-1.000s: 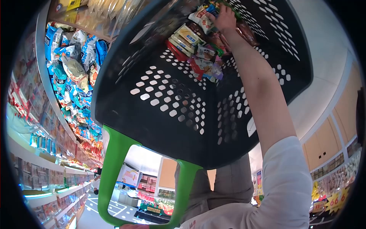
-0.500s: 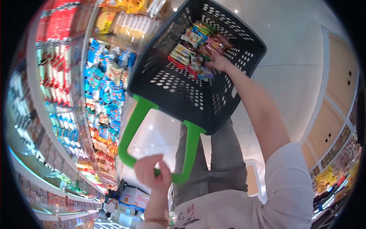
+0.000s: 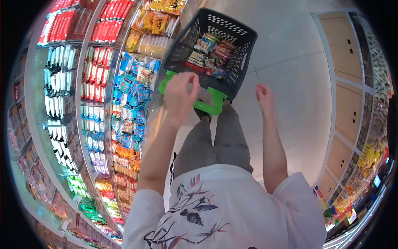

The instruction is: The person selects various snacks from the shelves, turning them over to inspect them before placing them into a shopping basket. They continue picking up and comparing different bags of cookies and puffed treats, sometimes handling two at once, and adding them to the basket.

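A dark grey shopping basket (image 3: 244,70) with a green handle (image 3: 217,97) stands in front of my legs. Inside it lie several small wrapped snacks (image 3: 207,56) in white, red, blue, green and brown packaging. Above the left part of the handle is my left hand (image 3: 181,93), its fingers loosely curled with a gap inside, seemingly not around the bar. My right hand (image 3: 265,97) is to the right of the basket, over the floor, half curled with thumb and fingertips apart and nothing visible in it.
Shelves along the left hold blue snack packets (image 3: 132,89), red packages (image 3: 110,20) and yellow bags (image 3: 155,23). Pale floor tiles (image 3: 290,79) stretch right of the basket. Wooden cabinets (image 3: 338,41) line the right side, with yellow packages (image 3: 369,159) farther along.
My right hand has come out of the basket, moving right and down. The basket sits lower and farther away. My left hand has moved up and seems off the handle, which has tipped down.
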Motion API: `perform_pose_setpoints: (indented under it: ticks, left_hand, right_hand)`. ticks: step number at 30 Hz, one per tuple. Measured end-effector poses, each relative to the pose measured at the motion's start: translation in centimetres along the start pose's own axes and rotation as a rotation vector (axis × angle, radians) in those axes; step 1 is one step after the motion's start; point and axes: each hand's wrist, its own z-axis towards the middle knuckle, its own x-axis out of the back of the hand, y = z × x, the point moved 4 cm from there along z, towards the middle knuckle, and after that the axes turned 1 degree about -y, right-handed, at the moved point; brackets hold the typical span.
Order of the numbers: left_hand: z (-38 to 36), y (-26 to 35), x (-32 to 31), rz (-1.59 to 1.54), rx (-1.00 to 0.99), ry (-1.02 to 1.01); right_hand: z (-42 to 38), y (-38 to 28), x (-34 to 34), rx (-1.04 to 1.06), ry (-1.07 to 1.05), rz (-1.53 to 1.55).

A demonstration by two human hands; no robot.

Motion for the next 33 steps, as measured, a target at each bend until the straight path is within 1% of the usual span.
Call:
perform_pose_setpoints:
  ticks: [1, 2, 4, 7, 9, 11, 14, 16, 18, 19, 21, 23, 24, 27, 29, 30, 33]
  left_hand:
    - [0.8, 0.3, 0.5, 0.124, -0.113, 0.008]
    - [1.1, 0.0, 0.3, 0.124, -0.093, -0.031]
    - [1.6, -1.1, -0.9, 0.126, -0.057, -0.105]
    - [1.5, -0.9, -1.7, 0.126, -0.017, -0.088]
    - [2.3, -0.8, -1.9, 0.153, -0.009, -0.1]
    - [1.9, -1.1, -2.2, 0.175, 0.036, -0.126]
    - [2.8, -1.4, -2.6, 0.189, 0.103, -0.144]
    - [2.5, -1.3, -2.7, 0.185, 0.154, -0.16]
    - [2.9, -0.9, -2.7, 0.19, 0.116, -0.108]
    - [2.7, -0.6, -2.7, 0.192, 0.104, -0.093]
    - [2.6, -1.6, -3.0, 0.265, 0.117, -0.154]
    - [3.3, -0.9, -3.3, 0.24, 0.173, -0.175]
    - [3.5, -0.7, -3.3, 0.255, 0.162, -0.219]
    - [3.8, -1.2, -3.6, 0.288, 0.175, -0.294]
    - [4.0, -1.6, -3.7, 0.297, 0.248, -0.331]
    - [3.8, -1.7, -3.6, 0.291, 0.232, -0.345]
    - [3.9, -2.5, -3.7, 0.274, 0.194, -0.399]
  right_hand:
    - [-1.5, -1.2, -0.9, -0.027, -0.016, 0.027]
    - [-3.1, -2.2, -2.2, -0.062, -0.037, 0.05]
    - [-4.9, -4.5, -5.8, 0.051, -0.149, 0.179]
    - [-4.5, -6.0, -8.4, 0.02, -0.14, 0.321]
    - [-2.8, -7.2, -8.2, 0.019, -0.14, 0.349]
    - [-1.5, -6.7, -7.6, 0.004, -0.14, 0.347]
    - [2.5, -4.6, -4.1, 0.014, -0.144, 0.313]
    - [5.0, -3.6, -2.3, -0.051, -0.16, 0.256]
    - [8.2, -3.6, -1.6, -0.101, -0.206, 0.206]
    - [9.5, -3.9, -1.6, -0.107, -0.263, 0.181]
    - [13.3, -4.3, -3.1, -0.108, -0.345, 0.157]
    - [17.2, -3.1, -4.7, -0.12, -0.41, 0.141]
    - [19.7, -2.6, -6.1, -0.113, -0.448, 0.13]
    - [26.1, 0.6, -11.1, -0.145, -0.497, -0.013]
    - [30.4, 4.9, -15.4, -0.273, -0.579, -0.254]
    - [32.2, 7.5, -17.3, -0.334, -0.615, -0.374]
    - [36.0, 15.7, -22.7, -0.125, -0.512, -0.727]
